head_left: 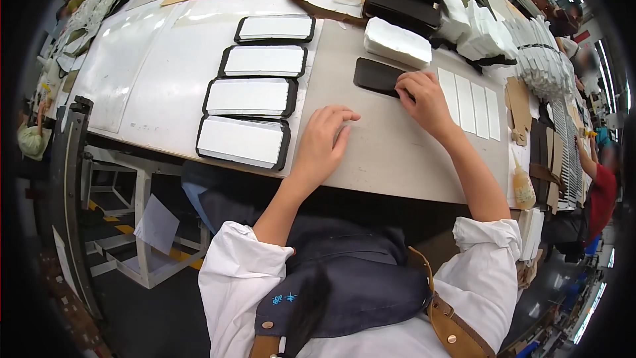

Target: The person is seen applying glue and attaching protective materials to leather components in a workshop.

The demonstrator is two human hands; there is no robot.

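A dark rounded-corner panel (pixel 375 75) lies flat on the grey board (pixel 371 166) in front of me. My right hand (pixel 423 98) is at its right end, fingers curled and closed on that edge; the fingertips are partly hidden. My left hand (pixel 324 138) rests over the board nearer to me, holding nothing, its thumb and fingers apart. To its left, several black panels with white rectangular sheets (pixel 240 140) on top form a column. Right of my right hand, several narrow white strips (pixel 467 101) lie side by side.
A stack of white pieces (pixel 397 42) stands just beyond the dark panel, with stacked black panels (pixel 401 8) behind it. White bundles (pixel 487 32) crowd the far right. A yellowish squeeze bottle (pixel 523 187) stands at the right edge. Another person in red (pixel 601 202) is farther right.
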